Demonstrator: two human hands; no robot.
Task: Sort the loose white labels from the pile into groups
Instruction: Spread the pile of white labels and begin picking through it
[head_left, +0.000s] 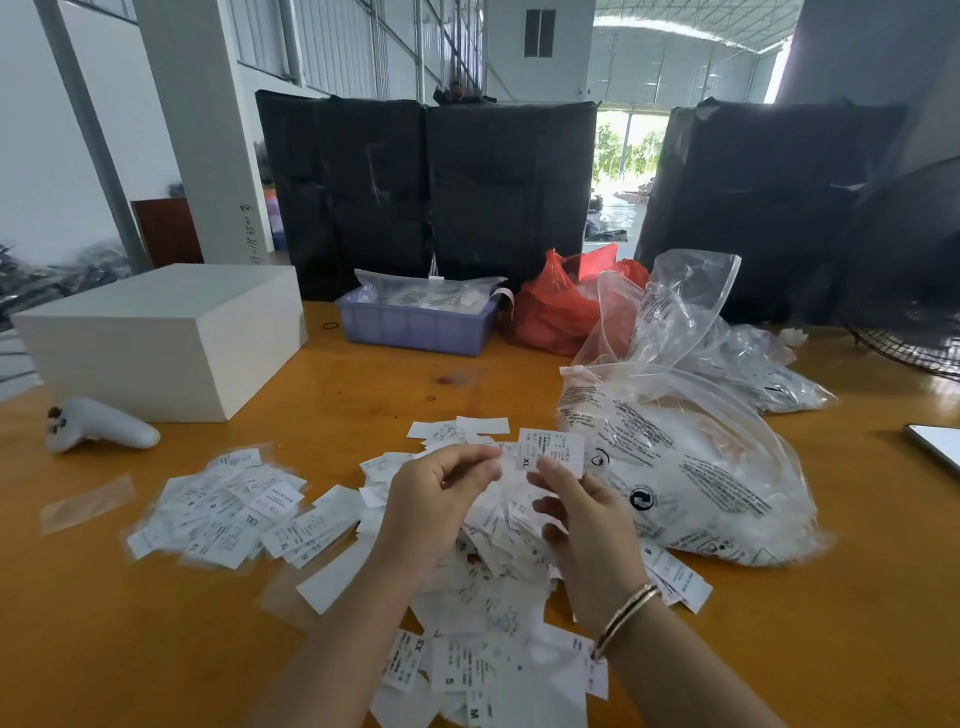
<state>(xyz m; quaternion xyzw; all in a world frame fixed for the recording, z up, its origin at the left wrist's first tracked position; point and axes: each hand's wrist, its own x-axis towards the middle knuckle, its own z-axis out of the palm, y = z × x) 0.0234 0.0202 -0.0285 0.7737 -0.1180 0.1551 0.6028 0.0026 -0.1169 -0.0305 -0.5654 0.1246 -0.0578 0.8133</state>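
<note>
Wood of the orange table (363, 384) is showing wherever paper is not covering it. At far left a white handheld controller (98, 428) is lying beside a white box (166, 338), and a strip of clear film (85, 503) near it is almost too faint to make out. Next a sorted group of labels (228, 506) is sitting fanned out, some in clear sleeves; sizes such as XL are readable on a few, the rest being too small. A purple crate (415, 325) of bagged stock is standing at the back.

Toward the middle the main pile of loose labels (493, 582) is spreading toward the viewer, its near edge being cut off by the frame and its centre being hidden under both forearms. The left hand (436, 499) is hovering over it with fingers curled toward the thumb; whether they are pinching a label cannot be told, since white blurs into white there. The right hand (587, 525), wearing a bracelet (623, 618), is pinching an upright label marked XL (550, 449) between thumb and fingers.

Further right, a red bag (561, 306) and printed clear plastic bags (691, 457) are slumping on the table, their contents being indistinct. A phone (935, 441) is being cropped at the right edge.
</note>
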